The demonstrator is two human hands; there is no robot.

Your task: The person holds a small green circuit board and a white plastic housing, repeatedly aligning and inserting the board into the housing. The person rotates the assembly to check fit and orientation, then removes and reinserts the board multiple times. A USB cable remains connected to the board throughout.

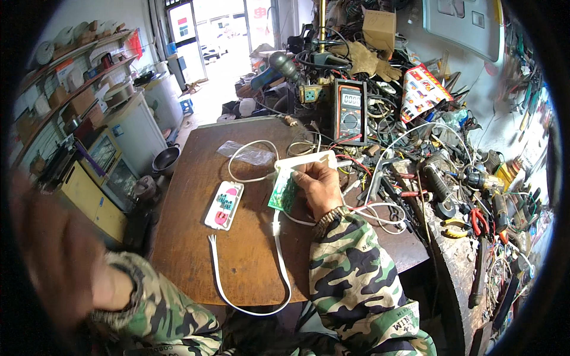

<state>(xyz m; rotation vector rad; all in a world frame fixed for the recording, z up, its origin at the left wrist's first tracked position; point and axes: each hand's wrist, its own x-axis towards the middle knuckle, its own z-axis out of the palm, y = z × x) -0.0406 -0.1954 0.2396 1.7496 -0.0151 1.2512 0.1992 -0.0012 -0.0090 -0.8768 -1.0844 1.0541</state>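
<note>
My right hand (pixel 322 185) is closed on a green circuit board (pixel 282 196), thumb pressed to its near face, above the middle of the brown table. Against the board's upper edge lies a white plastic casing part (pixel 306 160), partly covered by the hand. A white flat cable (pixel 287 274) hangs from the board, loops past the table's near edge and ends in split wires. Left of the board rests a white oblong cover (pixel 224 205) with pink and dark patches. My left hand (pixel 65 261) is raised at the far left, away from the table and smeared by motion; its fingers cannot be made out.
A multimeter (pixel 350 111) stands at the table's far right, beside a heap of cables and tools. Pliers (pixel 478 222) and a drill (pixel 484 180) lie on the cluttered right bench. A clear plastic bag (pixel 246 153) lies near the back; shelves (pixel 77 50) line the left wall.
</note>
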